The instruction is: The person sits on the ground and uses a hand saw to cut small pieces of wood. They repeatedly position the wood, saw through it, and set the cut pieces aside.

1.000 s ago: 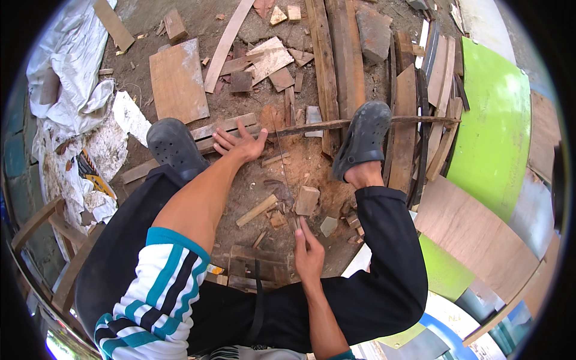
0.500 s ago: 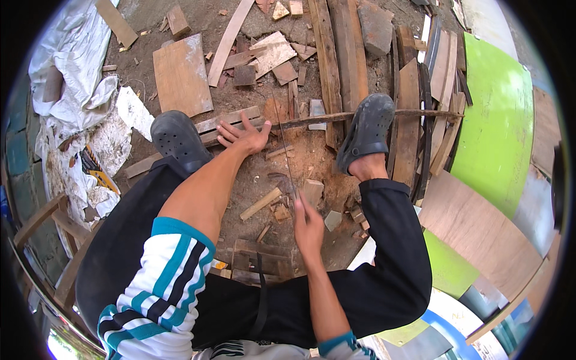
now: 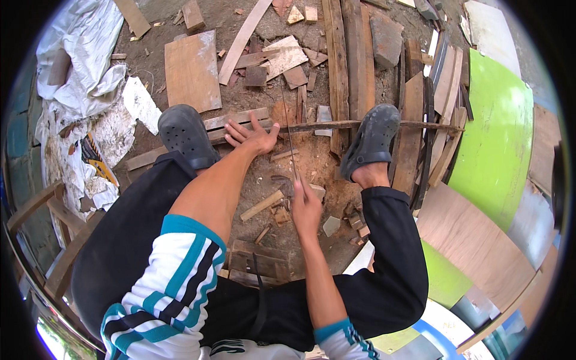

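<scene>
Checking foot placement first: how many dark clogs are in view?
2: the left clog, left of the left hand; the right clog, over the long thin wood strip.

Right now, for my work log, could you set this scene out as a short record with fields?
Left hand: fingers spread, against the narrow wooden strip
Right hand: closed around the near end of what looks like a thin saw, seen edge-on
Blade: crosses the strip in view, just right of the left hand
Right clog: covers part of the strip
Ground ahead: wood pieces, grey block
Right side: green panel
Left side: white sheeting
</scene>
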Available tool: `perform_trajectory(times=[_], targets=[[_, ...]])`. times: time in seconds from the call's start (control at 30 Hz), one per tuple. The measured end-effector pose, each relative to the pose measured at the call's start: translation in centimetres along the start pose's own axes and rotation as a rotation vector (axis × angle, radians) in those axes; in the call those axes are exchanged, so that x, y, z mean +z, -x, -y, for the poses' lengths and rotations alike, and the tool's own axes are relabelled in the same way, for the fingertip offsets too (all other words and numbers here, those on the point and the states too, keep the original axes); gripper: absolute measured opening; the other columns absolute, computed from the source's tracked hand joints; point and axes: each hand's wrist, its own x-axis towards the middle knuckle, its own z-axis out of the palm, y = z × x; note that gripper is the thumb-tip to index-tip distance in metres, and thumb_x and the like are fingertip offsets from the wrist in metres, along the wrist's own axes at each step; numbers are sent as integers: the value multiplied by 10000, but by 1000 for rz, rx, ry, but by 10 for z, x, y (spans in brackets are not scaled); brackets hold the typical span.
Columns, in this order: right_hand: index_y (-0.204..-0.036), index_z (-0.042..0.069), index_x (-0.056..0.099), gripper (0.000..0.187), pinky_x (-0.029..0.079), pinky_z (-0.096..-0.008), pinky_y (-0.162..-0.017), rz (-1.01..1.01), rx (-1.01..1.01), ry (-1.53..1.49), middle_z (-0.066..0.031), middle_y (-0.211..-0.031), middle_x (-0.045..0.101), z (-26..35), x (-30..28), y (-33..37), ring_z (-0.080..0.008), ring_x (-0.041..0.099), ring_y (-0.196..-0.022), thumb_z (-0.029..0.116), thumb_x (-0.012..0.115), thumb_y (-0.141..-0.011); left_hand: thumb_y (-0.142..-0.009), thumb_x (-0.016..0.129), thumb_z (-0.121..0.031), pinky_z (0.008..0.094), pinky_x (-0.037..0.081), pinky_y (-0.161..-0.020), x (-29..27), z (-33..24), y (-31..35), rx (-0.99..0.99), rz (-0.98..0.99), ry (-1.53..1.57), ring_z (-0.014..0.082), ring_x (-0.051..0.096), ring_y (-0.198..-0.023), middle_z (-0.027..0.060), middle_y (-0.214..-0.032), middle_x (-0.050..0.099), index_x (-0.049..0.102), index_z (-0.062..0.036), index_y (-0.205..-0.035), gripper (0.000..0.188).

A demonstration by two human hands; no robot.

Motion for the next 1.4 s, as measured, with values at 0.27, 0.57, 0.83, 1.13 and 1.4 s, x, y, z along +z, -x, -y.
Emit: perform_trajectory(times=[0.27, 0.57, 0.83, 1.13, 1.4], targets=[[-1384, 2, 552, 455, 465, -315, -960, 61, 311, -5, -223, -1257, 664, 6, -53, 93, -218, 634, -1150, 289, 551, -1031, -886, 297, -804, 656, -188, -1090, -8, 4, 1, -1, 61, 19, 500, -396, -1373, 376, -1508, -331, -180, -201, -1576, 1033], [-1403, 12, 541, 484, 382, -250, -544, -107, -244, 72, 7, -746, 566, -14, 18, -36, -68, 427, -584, 340, 516, -1047, -853, 293, -848, 650, -134, -1119, -1, -4, -2, 6, 3, -11, 509, -322, -1416, 376, -1534, -282, -122, -236, -1592, 1045], [-1407, 18, 546, 460, 358, -232, -523, 32, 72, 12, 11, -761, 586, -24, -50, 87, -40, 409, -584, 299, 535, -1043, -887, 279, -805, 653, -167, -1103, -9, 0, 7, -4, 67, 16, 492, -374, -1391, 366, -1519, -325, -154, -211, -1585, 1013], [-1373, -5, 559, 437, 440, -331, -1024, 69, 159, 42, -247, -1277, 642, -6, -31, 58, -264, 609, -1231, 276, 517, -1041, -895, 287, -793, 656, -170, -1099, -11, 4, 5, -14, 65, 4, 496, -375, -1389, 364, -1518, -329, -162, -215, -1582, 1004], [-1376, -20, 548, 485, 467, -359, -969, 59, 26, 49, -250, -1238, 662, 35, -5, -24, -293, 643, -1163, 334, 471, -1053, -900, 281, -792, 639, -168, -1111, -6, -6, 7, 10, 31, 25, 487, -377, -1391, 357, -1520, -331, -169, -214, -1580, 999]])
